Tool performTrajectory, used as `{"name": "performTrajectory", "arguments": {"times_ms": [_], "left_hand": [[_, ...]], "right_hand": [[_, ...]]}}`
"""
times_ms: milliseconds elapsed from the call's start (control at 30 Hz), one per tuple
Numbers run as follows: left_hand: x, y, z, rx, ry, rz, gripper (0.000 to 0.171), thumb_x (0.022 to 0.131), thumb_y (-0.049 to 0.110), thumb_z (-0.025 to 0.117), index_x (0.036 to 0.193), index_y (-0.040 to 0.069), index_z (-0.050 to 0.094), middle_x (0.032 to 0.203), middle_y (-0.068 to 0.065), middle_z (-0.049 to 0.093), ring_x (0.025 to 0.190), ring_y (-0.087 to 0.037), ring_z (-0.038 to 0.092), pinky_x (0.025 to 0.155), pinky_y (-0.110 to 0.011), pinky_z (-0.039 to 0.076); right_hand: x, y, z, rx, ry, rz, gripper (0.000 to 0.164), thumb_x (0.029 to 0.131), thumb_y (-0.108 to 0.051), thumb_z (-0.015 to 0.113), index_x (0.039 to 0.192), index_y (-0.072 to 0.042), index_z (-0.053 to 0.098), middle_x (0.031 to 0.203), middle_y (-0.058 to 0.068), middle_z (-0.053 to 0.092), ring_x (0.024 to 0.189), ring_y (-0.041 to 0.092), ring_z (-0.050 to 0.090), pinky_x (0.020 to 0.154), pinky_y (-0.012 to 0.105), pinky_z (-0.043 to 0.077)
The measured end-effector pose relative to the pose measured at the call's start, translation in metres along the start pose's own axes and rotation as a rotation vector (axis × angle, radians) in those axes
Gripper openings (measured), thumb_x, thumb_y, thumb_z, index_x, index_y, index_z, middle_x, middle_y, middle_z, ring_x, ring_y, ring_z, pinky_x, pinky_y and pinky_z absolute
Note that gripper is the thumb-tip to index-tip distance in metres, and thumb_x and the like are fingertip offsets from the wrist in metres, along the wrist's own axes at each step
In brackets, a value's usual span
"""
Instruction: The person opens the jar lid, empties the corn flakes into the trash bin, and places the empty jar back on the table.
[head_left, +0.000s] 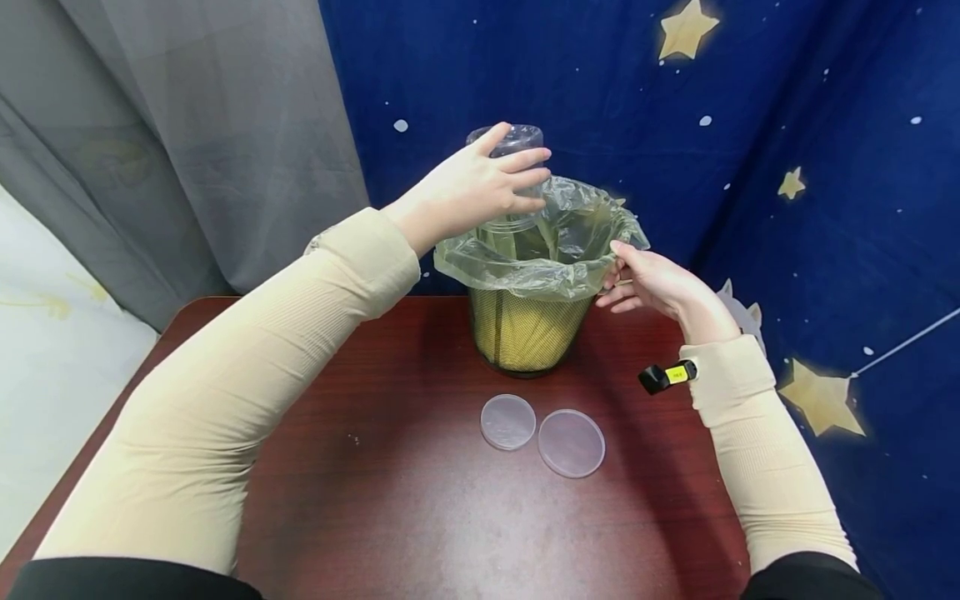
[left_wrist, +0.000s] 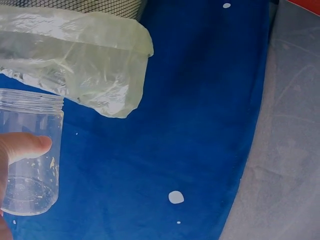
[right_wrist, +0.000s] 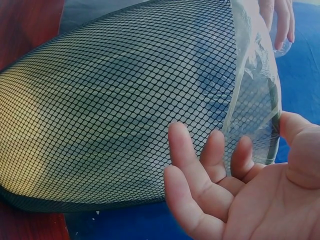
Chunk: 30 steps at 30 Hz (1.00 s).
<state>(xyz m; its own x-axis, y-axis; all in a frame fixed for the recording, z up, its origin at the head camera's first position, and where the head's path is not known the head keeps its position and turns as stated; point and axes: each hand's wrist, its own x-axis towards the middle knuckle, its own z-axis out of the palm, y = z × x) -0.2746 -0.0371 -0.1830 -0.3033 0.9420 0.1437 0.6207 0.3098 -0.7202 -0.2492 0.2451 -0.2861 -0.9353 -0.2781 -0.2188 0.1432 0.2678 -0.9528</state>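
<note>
My left hand [head_left: 491,183] grips a clear plastic jar [left_wrist: 32,165], its fingers spread along the side. In the head view the jar is upside down over the mouth of a mesh trash bin [head_left: 528,329], its threaded rim lowest. Small crumbs cling to the jar's inside wall. A pale yellow-green bag [head_left: 517,273] lines the bin and folds over its rim. At the bin's right side my right hand [head_left: 648,279] pinches the rim and liner between thumb and forefinger. Its other fingers [right_wrist: 190,190] are loosely bent beside the mesh.
Two round clear lids, a smaller one [head_left: 508,422] and a larger one [head_left: 572,443], lie on the dark red table [head_left: 360,500] before the bin. A few crumbs [head_left: 354,438] lie to the left. Blue and grey curtains [head_left: 427,75] hang directly behind.
</note>
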Motion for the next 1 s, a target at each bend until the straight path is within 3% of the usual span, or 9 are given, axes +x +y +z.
{"name": "performTrajectory", "arguments": {"times_ms": [233,500,700,1000], "left_hand": [[-0.004,0.000,0.006,0.016,0.030,0.006,0.055,0.083,0.000,0.058,0.128,0.029,0.050,0.139,-0.004,0.036,0.132,-0.021,0.018,0.099,-0.055,0.014],[-0.012,-0.002,0.013,0.019,-0.022,-0.003,0.052,0.082,0.002,0.059,0.127,0.028,0.052,0.139,-0.005,0.037,0.132,-0.023,0.019,0.100,-0.055,0.012],[-0.015,-0.005,0.014,0.004,0.014,-0.035,0.048,0.082,0.004,0.059,0.124,0.026,0.055,0.135,-0.006,0.042,0.131,-0.023,0.022,0.100,-0.054,0.014],[-0.010,-0.004,0.011,0.017,0.047,-0.033,0.051,0.082,-0.001,0.058,0.125,0.027,0.053,0.135,-0.006,0.041,0.130,-0.024,0.022,0.100,-0.054,0.015]], "right_hand": [[0.000,0.000,0.000,0.001,-0.008,-0.004,0.047,0.094,-0.049,0.032,0.088,-0.002,0.038,0.082,0.008,0.052,0.078,0.028,0.064,0.066,0.039,0.051],[-0.001,-0.001,0.001,0.007,-0.004,0.002,0.044,0.094,-0.047,0.032,0.087,-0.003,0.038,0.082,0.008,0.052,0.079,0.029,0.063,0.066,0.040,0.051],[-0.001,0.000,0.000,0.002,0.002,0.001,0.045,0.094,-0.046,0.032,0.087,-0.003,0.038,0.082,0.008,0.052,0.080,0.030,0.063,0.066,0.039,0.051],[-0.002,0.000,0.002,0.016,0.004,0.010,0.045,0.094,-0.048,0.033,0.087,-0.004,0.038,0.083,0.009,0.052,0.079,0.029,0.063,0.067,0.040,0.050]]}}
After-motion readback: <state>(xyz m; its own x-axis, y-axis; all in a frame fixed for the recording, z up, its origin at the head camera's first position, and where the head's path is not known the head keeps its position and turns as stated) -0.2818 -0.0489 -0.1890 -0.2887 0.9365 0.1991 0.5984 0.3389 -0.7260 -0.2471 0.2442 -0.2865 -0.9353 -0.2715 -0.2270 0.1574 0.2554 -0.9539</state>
